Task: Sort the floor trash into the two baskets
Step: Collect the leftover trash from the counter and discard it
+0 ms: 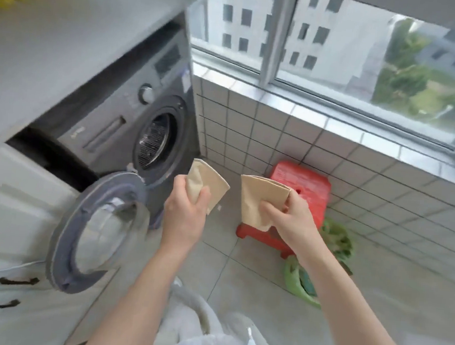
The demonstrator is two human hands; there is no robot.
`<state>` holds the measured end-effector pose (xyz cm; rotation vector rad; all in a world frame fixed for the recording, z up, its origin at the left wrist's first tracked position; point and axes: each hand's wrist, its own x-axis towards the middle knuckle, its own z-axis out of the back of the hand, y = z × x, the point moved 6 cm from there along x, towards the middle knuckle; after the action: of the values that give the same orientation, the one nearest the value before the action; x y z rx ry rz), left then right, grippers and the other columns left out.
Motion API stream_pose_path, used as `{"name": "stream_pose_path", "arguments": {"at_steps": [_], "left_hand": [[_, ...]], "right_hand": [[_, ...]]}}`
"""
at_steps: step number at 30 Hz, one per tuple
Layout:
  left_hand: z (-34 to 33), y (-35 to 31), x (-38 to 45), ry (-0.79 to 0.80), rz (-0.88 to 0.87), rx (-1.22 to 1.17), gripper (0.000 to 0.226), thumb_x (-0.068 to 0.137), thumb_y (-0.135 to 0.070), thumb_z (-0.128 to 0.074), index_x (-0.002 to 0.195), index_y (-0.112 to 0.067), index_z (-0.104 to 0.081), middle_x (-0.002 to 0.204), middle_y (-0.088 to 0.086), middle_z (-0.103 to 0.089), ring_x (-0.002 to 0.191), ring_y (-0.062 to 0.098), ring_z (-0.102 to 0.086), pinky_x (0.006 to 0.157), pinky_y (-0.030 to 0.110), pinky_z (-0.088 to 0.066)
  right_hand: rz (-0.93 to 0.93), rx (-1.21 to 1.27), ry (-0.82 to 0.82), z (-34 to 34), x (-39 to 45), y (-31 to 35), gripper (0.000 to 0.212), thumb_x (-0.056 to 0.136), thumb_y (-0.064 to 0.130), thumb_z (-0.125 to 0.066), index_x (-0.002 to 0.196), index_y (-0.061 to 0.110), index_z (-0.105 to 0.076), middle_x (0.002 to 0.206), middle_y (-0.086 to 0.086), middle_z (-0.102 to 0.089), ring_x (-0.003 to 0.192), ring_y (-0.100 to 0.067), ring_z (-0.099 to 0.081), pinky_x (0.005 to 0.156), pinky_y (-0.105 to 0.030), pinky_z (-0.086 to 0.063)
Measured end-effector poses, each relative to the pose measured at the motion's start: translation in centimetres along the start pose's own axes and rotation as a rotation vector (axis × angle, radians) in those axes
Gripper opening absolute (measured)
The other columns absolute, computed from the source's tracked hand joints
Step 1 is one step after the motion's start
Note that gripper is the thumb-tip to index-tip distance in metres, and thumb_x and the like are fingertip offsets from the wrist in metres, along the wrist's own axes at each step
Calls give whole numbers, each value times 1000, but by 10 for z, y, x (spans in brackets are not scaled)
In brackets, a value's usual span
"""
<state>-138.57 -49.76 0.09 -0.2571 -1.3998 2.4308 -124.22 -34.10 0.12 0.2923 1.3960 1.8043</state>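
Looks like a small tiled laundry balcony: pale grey square floor tiles [401,311] underfoot and a low wall of white square tiles with dark grout [279,138] running under a wide metal-framed window [342,44], with daylight coming in and pale apartment blocks and green trees outside. On the left there's a grey front-loading washing machine [133,109] tucked under a light grey countertop [68,34], its round door [97,229] swung open, next to white cabinet doors with dark handles [9,235]. A red plastic stool [305,184] sits on the floor against the tiled wall.
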Motion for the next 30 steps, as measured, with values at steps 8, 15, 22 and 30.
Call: {"name": "stream_pose_path", "arguments": {"at_steps": [8, 15, 22, 30], "left_hand": [[-170, -51, -80, 348, -41, -18, 17, 89, -31, -56, 92, -17, -48, 87, -1, -61, 86, 23, -56, 73, 38, -48], [-305, -22, -117, 558, 79, 60, 21, 84, -37, -55, 80, -18, -50, 93, 0, -54, 96, 28, -52, 83, 44, -46], [-428, 56, -144, 863, 301, 121, 6, 84, -19, -64, 91, -18, -63, 82, -7, -63, 72, 8, -56, 50, 16, -37], [-523, 195, -149, 914, 491, 308, 12, 78, -18, -70, 89, -18, -65, 97, 4, -69, 92, 22, -62, 70, 25, -44]], "right_hand": [[-283, 142, -237, 148, -47, -124, 34, 79, 6, -55, 107, 24, -58, 98, 4, -68, 95, -18, -64, 80, -38, -55], [-444, 161, -436, 210, -56, -238, 28, 80, 8, -57, 106, 18, -59, 99, -2, -67, 93, -22, -61, 83, -40, -51], [-668, 127, -582, 224, -33, -392, 11, 85, 19, -59, 91, 10, -58, 86, -9, -62, 86, -34, -62, 79, -51, -54], [-898, 16, -526, 186, -4, -566, 17, 84, 26, -54, 73, 15, -47, 86, -19, -64, 86, -41, -66, 76, -44, -52]]}}
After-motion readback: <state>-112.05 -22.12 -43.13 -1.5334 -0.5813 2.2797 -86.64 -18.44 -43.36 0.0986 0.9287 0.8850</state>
